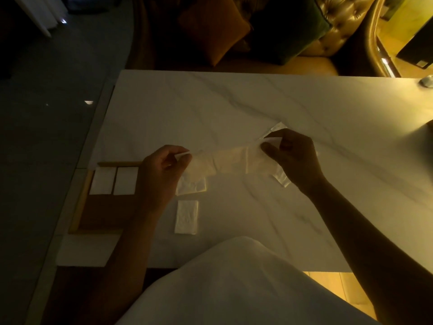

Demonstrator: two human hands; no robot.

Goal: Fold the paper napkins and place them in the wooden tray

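A thin paper napkin (230, 161) is stretched in the air above the white marble table (234, 102). My left hand (161, 174) pinches its left corner and my right hand (293, 156) pinches its right end. A wooden tray (80, 207) lies at the table's left edge with two folded napkins (114, 180) side by side in its far part. On the table right of the tray lie a folded napkin (186, 217) and, beyond it, another napkin (192, 186) partly under the held one.
A sofa with an orange cushion (214, 26) and a dark green cushion (288, 26) stands beyond the table's far edge. A small grey object (426, 81) sits at the far right corner. My white garment (234, 285) covers the near edge.
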